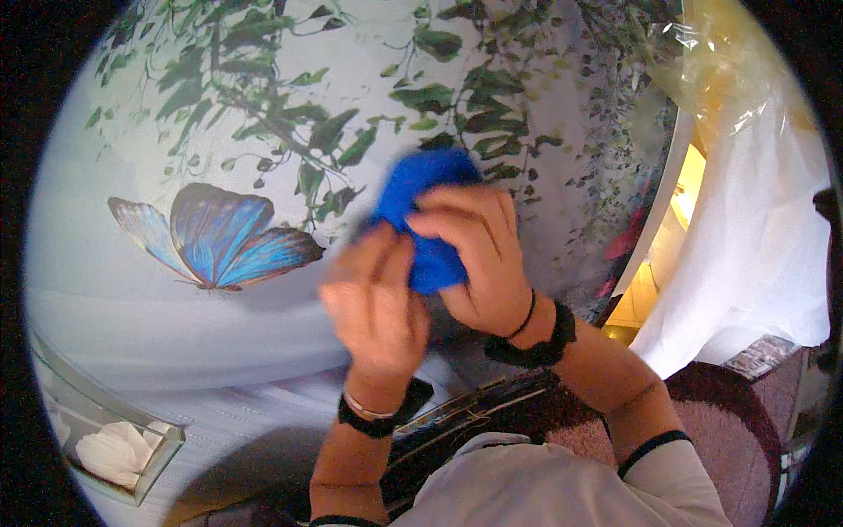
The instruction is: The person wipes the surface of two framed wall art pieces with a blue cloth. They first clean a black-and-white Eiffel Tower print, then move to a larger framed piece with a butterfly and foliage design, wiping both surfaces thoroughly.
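A crumpled blue cloth [438, 260] is bunched between my two hands, in front of a large surface printed with ivy and a blue butterfly [224, 237]. My right hand [484, 253] grips the cloth from the right, with fingers bent over it. At the cloth's left edge is my left hand [379, 296], its fingers bent and blurred; whether they pinch the cloth is unclear. Black bands circle both wrists.
White sheer fabric [744, 217] and clear plastic film [731, 72] hang at the right. A glass-like panel with a white flower [118, 451] stands at lower left. A round dark-edged rug [718, 435] lies on the floor at lower right.
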{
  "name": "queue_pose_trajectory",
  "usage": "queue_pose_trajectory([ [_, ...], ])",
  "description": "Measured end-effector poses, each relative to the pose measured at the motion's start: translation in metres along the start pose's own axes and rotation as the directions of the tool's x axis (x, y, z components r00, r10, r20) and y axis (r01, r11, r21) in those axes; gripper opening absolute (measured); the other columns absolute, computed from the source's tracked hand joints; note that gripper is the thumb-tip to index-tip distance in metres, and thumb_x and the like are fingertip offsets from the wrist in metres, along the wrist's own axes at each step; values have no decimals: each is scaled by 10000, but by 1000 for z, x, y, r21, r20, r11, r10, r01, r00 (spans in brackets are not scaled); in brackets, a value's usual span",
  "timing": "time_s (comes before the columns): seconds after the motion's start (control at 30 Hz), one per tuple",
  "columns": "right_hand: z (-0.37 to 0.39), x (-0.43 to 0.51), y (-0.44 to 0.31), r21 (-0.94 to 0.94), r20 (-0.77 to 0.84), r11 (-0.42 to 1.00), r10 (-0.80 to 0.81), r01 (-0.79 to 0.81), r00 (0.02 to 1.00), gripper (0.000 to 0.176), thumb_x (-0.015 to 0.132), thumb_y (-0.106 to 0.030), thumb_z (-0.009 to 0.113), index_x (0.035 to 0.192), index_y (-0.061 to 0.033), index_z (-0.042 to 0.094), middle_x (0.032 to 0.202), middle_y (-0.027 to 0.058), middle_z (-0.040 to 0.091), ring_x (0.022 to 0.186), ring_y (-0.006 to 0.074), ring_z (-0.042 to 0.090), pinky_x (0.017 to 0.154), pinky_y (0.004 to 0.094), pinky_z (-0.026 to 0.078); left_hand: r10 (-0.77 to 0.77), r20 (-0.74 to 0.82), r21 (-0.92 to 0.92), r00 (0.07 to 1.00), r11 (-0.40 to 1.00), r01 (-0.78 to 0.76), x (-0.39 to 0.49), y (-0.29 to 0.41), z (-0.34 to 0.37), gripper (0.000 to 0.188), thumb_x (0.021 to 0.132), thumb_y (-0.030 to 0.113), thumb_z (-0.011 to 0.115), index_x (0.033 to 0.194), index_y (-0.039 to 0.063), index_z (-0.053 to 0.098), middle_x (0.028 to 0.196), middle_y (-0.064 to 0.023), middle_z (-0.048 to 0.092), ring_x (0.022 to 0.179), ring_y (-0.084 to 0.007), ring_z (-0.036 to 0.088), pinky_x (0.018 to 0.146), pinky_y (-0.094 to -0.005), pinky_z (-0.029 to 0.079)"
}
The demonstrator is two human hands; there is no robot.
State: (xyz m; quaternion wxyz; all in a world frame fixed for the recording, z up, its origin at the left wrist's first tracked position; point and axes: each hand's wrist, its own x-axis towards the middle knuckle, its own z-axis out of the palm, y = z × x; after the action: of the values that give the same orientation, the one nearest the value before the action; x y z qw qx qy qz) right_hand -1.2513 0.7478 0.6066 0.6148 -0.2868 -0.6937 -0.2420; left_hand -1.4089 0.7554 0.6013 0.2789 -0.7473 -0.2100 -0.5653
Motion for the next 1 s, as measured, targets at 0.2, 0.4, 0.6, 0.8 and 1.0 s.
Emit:
queue_pose_trajectory([
  [0.2,33,73,-16,-55,-28,997,-59,57,998,406,729,-66,640,1131,-123,642,1222,46,603,1066,307,526,897,417,408,-38,-196,184,980,980,74,52,-29,-14,370,825,-32,573,1190,-21,634,1252,-187,633,1092,-344,582,963,-455,424],
  [0.4,27,31,-28,-6,37,1000,-27,28,999,344,728,-99,678,1070,-127,647,1184,32,606,1028,299,529,881,426,413,-140,-95,107,986,983,150,3,-4,-14,306,870,-24,580,1170,-32,637,1254,-180,627,1072,-343,571,951,-444,440],
  [0.6,5,44,-2,-95,2,993,-66,66,998,367,707,-113,690,1072,-130,646,1163,52,623,1007,308,557,863,425,421,-126,-96,36,987,991,130,29,3,-2,408,805,-47,585,1209,-38,640,1262,-190,626,1109,-343,570,943,-448,445],
  [0.8,-11,23,39,-210,-107,976,-75,52,991,346,739,-110,703,1079,-133,637,1156,63,631,1007,310,572,883,437,420,-13,-121,-30,993,1000,10,34,17,51,384,807,-40,571,1185,-24,643,1277,-180,626,1083,-355,578,955,-460,435],
  [1.0,-37,-34,27,-198,-79,980,-20,4,997,398,716,-155,663,1111,-123,629,1192,86,621,1067,341,559,921,484,421,35,-11,-125,999,991,-36,0,51,53,339,807,-73,568,1127,-25,669,1238,-174,637,1050,-350,596,908,-460,492],
])
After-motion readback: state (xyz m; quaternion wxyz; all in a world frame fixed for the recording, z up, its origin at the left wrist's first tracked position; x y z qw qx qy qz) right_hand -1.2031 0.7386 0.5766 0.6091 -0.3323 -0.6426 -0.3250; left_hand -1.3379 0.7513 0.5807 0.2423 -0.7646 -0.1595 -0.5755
